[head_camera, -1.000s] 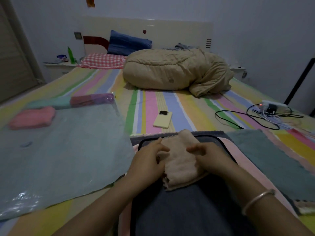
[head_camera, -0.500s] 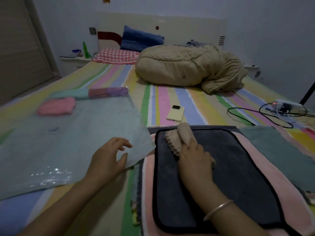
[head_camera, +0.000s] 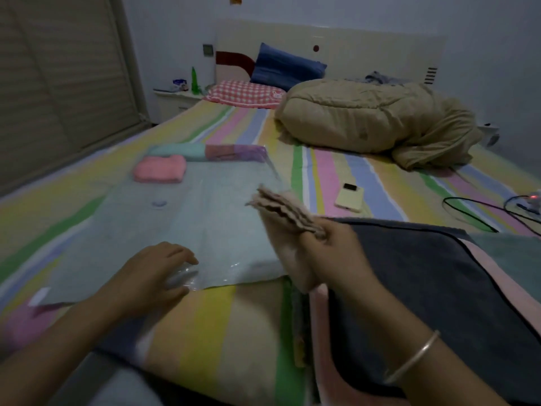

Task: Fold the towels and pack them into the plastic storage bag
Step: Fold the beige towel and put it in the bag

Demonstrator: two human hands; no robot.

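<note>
My right hand grips a folded beige towel and holds it in the air over the right edge of the clear plastic storage bag. The bag lies flat on the striped bed. My left hand rests on the bag's near edge, fingers bent over the plastic. A folded pink towel lies at the bag's far end, next to teal, pink and purple folded towels. A dark grey towel lies spread on a pink one to the right, with a teal towel beyond.
A yellow phone lies on the striped sheet past the towels. A rolled tan duvet and pillows fill the bed's head. Black cables and a charger sit at the right edge. A nightstand stands far left.
My right hand lifted the folded beige towel off the dark grey towel and carried it left over the bag. My left hand moved onto the bag's near edge.
</note>
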